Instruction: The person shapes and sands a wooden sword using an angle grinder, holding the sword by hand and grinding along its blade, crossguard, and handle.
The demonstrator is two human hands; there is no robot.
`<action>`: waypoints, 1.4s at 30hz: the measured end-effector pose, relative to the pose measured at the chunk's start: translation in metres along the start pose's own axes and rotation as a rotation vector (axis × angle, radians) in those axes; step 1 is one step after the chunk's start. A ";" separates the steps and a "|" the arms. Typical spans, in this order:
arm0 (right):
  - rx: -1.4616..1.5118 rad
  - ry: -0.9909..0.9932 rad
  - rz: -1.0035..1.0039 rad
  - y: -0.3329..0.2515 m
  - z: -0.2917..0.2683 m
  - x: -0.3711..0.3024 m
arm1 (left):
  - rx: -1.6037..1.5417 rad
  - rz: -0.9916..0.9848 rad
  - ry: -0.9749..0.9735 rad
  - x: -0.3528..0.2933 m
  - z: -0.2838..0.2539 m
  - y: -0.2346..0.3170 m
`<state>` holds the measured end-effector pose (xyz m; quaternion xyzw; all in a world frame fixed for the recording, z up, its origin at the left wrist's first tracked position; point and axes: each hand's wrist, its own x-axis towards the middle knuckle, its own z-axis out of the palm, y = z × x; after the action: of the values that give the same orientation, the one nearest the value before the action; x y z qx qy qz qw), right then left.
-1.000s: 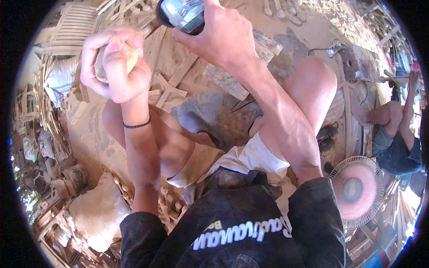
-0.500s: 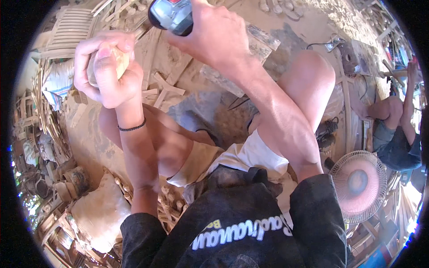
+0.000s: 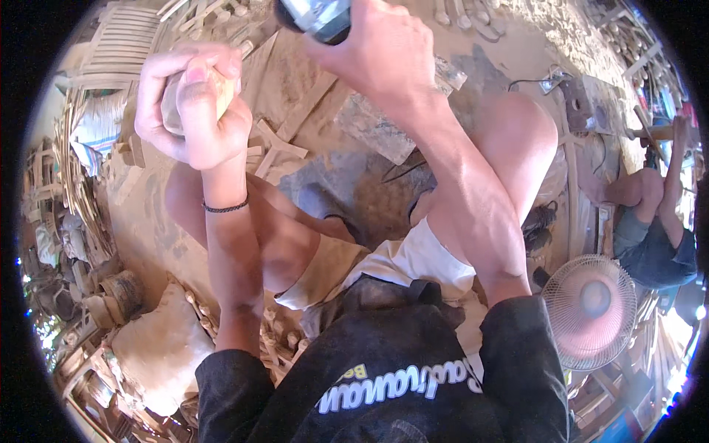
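My left hand, raised at the upper left, is closed around a pale, rounded piece of wood. Fingers and thumb cover much of this piece, and a narrow wooden end pokes out beyond the knuckles. At the top edge, my right hand grips a power tool with a shiny blue-grey and dark body. The frame cuts off the tool's upper part, so its exact kind is hidden. A short gap separates the tool from the wood.
Wooden offcuts and a thick board lie on the dusty ground ahead. A round fan stands to my right. Beyond it sits another person. A pale sack and stacked wood line my left.
Both hands have shifted to the right and slightly upward. My left hand still holds the wood, and the tool in my right hand has slid further past the top edge.
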<state>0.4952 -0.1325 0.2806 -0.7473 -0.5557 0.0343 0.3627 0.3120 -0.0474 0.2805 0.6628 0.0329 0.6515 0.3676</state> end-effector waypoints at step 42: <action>0.112 -0.028 0.034 0.019 0.004 0.001 | -0.014 0.014 0.068 0.005 0.008 -0.005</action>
<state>0.5087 -0.1314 0.2669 -0.7348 -0.5449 0.0819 0.3954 0.3223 -0.0448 0.2827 0.6378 0.0360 0.6764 0.3665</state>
